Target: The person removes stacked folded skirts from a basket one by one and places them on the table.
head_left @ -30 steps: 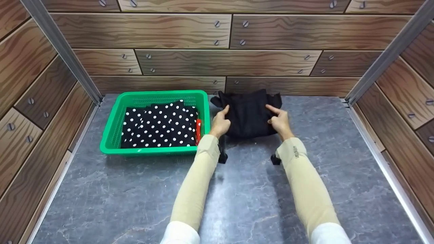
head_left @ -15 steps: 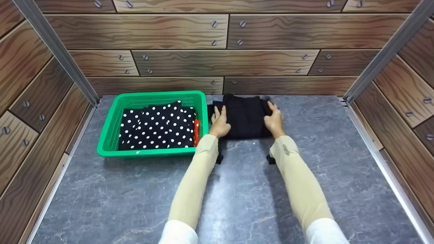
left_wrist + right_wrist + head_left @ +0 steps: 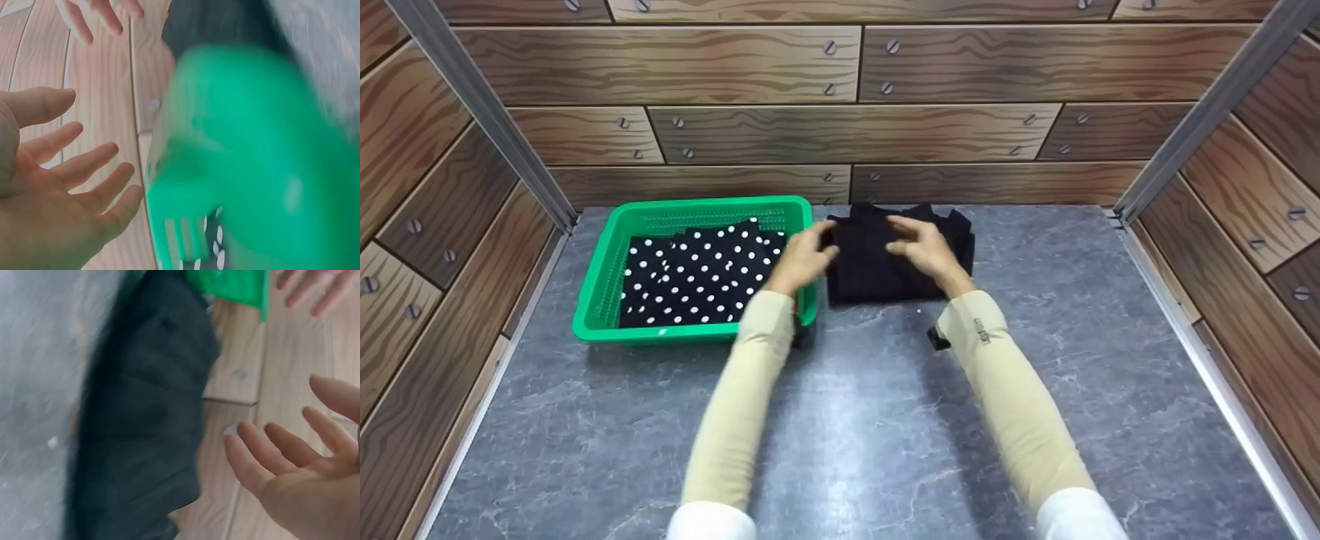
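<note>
A folded black cloth garment [image 3: 862,274] lies on the grey marbled surface by the back wall, its far edge uneven. My right hand [image 3: 926,251] hovers over it; in the right wrist view the fingers [image 3: 253,461] are spread and hold nothing. My left hand [image 3: 802,259] is above the right rim of the green plastic basket [image 3: 601,277], beside the garment's left edge. Its fingers [image 3: 84,163] are loosely spread in the left wrist view, with nothing in them. Inside the basket sits black cloth with white polka dots [image 3: 697,281].
Wood-patterned panels [image 3: 750,64] enclose the back and both sides, with grey metal posts [image 3: 1200,112] at the corners. The marbled surface [image 3: 840,450] extends in front of the basket and the garment. A bit of red shows at the basket's right end, mostly hidden behind my left arm.
Both hands have come off the black garment's sides and moved left, the left one to over the basket's rim. The garment now lies flatter and neater. The basket stays in place.
</note>
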`<action>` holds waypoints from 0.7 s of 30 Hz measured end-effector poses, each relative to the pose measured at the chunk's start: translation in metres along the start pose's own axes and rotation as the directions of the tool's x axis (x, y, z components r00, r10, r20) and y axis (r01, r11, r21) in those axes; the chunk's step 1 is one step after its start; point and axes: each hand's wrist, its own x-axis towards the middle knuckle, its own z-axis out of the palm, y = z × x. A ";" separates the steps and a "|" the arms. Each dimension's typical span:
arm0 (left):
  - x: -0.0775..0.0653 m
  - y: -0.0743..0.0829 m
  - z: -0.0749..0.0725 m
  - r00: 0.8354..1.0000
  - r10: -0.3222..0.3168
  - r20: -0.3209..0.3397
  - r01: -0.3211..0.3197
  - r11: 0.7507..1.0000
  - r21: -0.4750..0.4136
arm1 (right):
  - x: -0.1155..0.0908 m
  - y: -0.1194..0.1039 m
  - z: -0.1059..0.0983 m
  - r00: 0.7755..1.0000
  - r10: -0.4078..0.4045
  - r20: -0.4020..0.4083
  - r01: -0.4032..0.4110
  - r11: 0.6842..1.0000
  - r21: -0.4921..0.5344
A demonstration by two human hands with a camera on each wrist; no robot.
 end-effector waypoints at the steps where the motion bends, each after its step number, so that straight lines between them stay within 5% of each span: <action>1: -0.003 -0.003 -0.007 1.000 -0.012 -0.011 0.012 1.000 -0.002 | -0.001 -0.006 0.002 0.999 0.015 0.036 -0.015 1.000 0.019; 9: -0.020 -0.021 -0.043 0.997 -0.079 -0.027 0.079 0.997 -0.003 | -0.007 -0.030 0.011 0.974 0.162 0.157 -0.186 0.970 0.155; 21: -0.037 -0.021 -0.070 0.996 -0.088 0.032 0.089 0.996 -0.032 | -0.009 -0.044 0.039 0.989 0.076 0.128 -0.102 0.972 0.211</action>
